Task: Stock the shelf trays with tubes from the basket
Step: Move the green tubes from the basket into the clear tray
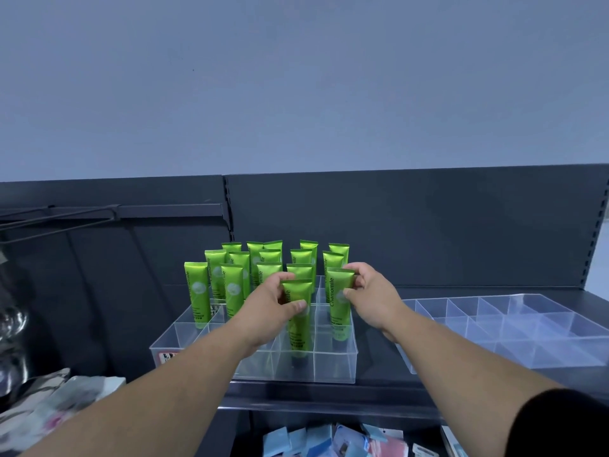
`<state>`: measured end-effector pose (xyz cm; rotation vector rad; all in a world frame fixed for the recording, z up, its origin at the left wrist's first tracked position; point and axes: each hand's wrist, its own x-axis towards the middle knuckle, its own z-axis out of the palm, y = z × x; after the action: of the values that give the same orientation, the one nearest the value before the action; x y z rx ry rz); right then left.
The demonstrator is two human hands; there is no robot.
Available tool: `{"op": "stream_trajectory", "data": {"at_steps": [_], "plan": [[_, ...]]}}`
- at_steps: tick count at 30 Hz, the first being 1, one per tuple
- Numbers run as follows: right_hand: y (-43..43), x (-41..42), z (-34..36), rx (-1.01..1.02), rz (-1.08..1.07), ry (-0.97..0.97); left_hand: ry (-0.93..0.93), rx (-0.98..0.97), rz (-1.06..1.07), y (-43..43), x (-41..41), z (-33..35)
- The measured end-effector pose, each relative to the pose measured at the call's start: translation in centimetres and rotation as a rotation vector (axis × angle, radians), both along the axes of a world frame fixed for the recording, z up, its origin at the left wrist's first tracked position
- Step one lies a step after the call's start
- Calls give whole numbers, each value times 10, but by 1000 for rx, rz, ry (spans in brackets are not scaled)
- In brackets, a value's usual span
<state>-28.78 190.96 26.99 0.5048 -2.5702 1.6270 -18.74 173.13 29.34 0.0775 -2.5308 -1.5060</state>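
A clear divided tray [336, 367] sits on the dark shelf and holds several upright green tubes [235, 285] in its rear and middle compartments. My left hand [273, 301] grips one green tube [299, 328] near its top, the tube standing in a front-middle compartment. My right hand [369, 291] pinches the top of another green tube [339, 311], which stands in a compartment on the tray's right side. The basket is not in view.
A second clear divided tray [527, 328] lies to the right on the same shelf, with no tubes in it. Packets in blue and pink [333, 440] lie on the shelf below. A dark back panel [428, 225] rises behind the trays.
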Motion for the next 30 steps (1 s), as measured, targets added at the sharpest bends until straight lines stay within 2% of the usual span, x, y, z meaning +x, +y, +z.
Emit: {"op": "stream_trajectory", "data": {"at_steps": [7,14,19,24,30], "plan": [[10,14,-1,-55,-25,2,138,-71,114,0,2,-5],[22,61,2,-11,-181,97,364,-524,193,9,19,-8],[25,108,-4,172,-331,188,442,-770,124,17,38,-17],[34,160,-37,452,-512,308,421,-850,-12,32,65,-41],[73,230,-81,686,-684,138,338,-862,-203,75,103,-84]]}}
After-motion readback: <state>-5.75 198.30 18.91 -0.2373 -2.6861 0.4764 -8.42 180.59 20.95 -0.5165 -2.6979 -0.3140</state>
